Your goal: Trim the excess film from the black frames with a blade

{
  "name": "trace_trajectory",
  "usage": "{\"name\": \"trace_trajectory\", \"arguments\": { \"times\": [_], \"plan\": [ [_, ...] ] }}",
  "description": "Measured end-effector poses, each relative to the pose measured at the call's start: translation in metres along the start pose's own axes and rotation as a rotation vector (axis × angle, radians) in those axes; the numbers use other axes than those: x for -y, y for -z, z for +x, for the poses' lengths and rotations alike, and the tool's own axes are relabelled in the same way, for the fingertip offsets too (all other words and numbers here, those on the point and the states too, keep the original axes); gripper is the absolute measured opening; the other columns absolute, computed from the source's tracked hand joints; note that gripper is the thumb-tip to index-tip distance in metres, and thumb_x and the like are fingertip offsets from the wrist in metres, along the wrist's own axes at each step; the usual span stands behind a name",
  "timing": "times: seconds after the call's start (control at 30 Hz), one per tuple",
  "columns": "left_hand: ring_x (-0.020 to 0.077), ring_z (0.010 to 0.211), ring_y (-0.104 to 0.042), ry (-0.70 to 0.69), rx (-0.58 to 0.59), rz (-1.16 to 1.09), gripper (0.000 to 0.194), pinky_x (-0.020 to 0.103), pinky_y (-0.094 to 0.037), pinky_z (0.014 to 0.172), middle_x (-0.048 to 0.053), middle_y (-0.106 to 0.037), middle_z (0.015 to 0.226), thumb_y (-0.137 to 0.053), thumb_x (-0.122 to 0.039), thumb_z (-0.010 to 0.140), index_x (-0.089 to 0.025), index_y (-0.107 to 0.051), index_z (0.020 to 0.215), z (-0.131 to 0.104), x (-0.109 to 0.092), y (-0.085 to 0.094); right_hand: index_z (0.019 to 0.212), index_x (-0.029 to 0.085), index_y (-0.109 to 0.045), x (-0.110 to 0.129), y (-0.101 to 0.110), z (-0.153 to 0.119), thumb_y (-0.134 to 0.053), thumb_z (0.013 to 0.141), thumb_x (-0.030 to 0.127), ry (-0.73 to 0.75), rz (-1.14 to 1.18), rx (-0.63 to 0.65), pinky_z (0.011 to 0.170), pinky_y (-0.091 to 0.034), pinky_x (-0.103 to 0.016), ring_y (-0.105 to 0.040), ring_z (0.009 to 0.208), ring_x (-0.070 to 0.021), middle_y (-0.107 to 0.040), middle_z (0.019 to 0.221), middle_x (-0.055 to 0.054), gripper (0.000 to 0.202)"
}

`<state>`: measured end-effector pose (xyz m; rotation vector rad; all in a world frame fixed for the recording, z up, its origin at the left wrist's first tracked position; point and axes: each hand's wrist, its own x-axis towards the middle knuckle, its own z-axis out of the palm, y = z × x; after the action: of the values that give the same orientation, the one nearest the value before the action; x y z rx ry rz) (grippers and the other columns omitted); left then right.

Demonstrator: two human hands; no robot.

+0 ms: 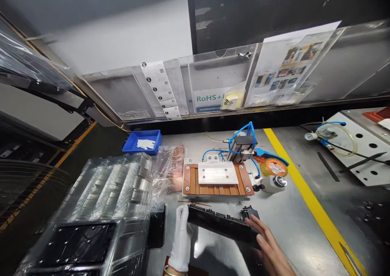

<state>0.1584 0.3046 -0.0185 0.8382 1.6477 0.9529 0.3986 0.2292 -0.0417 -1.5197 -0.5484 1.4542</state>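
Observation:
A long black panel point(222, 225) with small fittings along its upper edge is held up above the steel bench, between both hands. My left hand point(180, 241), in a white glove, is closed on the panel's left end. My bare right hand point(268, 245) grips its right end, thumb and fingers on either side. Just behind that end lies a cluster of small black parts point(249, 212), partly hidden. Beyond the panel stands a fixture with a brown base point(190, 178) and a silver top plate point(217, 173).
Clear plastic trays point(103, 190) are stacked at left, a black part point(79, 243) in one. Near them are a dark phone-like slab point(157, 227) and a blue bin point(126, 144) with white gloves. An orange tape roll point(276, 167), a dispenser bottle point(272, 185) and a white perforated box point(362, 150) stand right.

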Motion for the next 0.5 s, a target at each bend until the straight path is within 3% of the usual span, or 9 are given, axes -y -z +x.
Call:
{"name": "trace_trajectory", "arguments": {
  "times": [0.07,0.17,0.27,0.33,0.37,0.43,0.5],
  "plan": [
    [0.0238,0.126,-0.053,-0.048,0.018,0.007,0.028,0.04,-0.034,0.116,0.005,-0.064,0.122,-0.045,-0.041,0.094,-0.026,-0.064,0.107,0.001,-0.004,0.003,0.137,0.031,-0.052,0.009,-0.007,-0.007,-0.054,0.083,0.07,0.033,-0.13,0.033,0.112,-0.037,-0.051,-0.044,0.138,-0.0326,-0.056,0.144,-0.01,0.067],
    [0.0219,0.127,-0.051,-0.162,0.126,0.043,0.031,0.039,-0.031,0.118,0.004,-0.063,0.123,-0.042,-0.041,0.096,-0.026,-0.062,0.115,0.004,-0.012,0.009,0.128,0.031,-0.063,0.016,-0.013,-0.013,-0.053,0.084,0.069,0.032,-0.267,0.123,0.115,-0.032,-0.049,-0.048,0.135,-0.032,-0.061,0.139,-0.007,0.059],
    [0.0239,0.125,-0.052,-0.289,0.111,0.184,0.037,0.044,-0.033,0.116,0.006,-0.062,0.129,-0.049,-0.043,0.093,-0.026,-0.058,0.124,0.004,-0.025,0.019,0.123,0.032,-0.067,0.015,-0.011,-0.014,-0.05,0.087,0.065,0.114,-0.377,0.097,0.115,-0.034,-0.047,-0.049,0.133,-0.0313,-0.062,0.137,-0.005,0.051],
    [0.027,0.119,-0.057,-0.431,0.046,0.369,0.039,0.046,-0.039,0.111,0.006,-0.065,0.125,-0.064,-0.042,0.084,-0.028,-0.064,0.12,-0.001,-0.037,0.024,0.125,0.033,-0.066,0.012,-0.008,-0.011,-0.051,0.088,0.063,0.175,-0.472,0.077,0.114,-0.036,-0.048,-0.048,0.134,-0.0315,-0.059,0.138,-0.005,0.05],
    [0.0277,0.112,-0.061,-0.51,0.083,0.477,0.035,0.045,-0.043,0.105,0.006,-0.069,0.119,-0.068,-0.04,0.082,-0.03,-0.068,0.115,-0.006,-0.043,0.025,0.126,0.033,-0.065,0.011,-0.007,-0.01,-0.051,0.088,0.062,0.193,-0.521,0.078,0.114,-0.036,-0.048,-0.047,0.135,-0.0315,-0.058,0.138,-0.006,0.05],
    [0.0273,0.097,-0.067,-0.592,0.362,0.667,0.023,0.041,-0.052,0.091,0.005,-0.074,0.104,-0.065,-0.04,0.085,-0.035,-0.073,0.106,-0.018,-0.055,0.02,0.127,0.034,-0.064,0.008,-0.007,-0.007,-0.052,0.088,0.061,0.216,-0.605,0.086,0.113,-0.036,-0.048,-0.046,0.135,-0.0308,-0.056,0.138,-0.007,0.049],
    [0.028,0.085,-0.071,-0.577,0.683,0.748,0.022,0.039,-0.055,0.081,0.008,-0.076,0.095,-0.06,-0.042,0.088,-0.034,-0.074,0.103,-0.033,-0.06,0.005,0.128,0.034,-0.063,0.006,-0.01,-0.005,-0.051,0.089,0.059,0.237,-0.652,0.082,0.113,-0.038,-0.047,-0.047,0.135,-0.0299,-0.055,0.138,-0.007,0.048]
  ]
}}
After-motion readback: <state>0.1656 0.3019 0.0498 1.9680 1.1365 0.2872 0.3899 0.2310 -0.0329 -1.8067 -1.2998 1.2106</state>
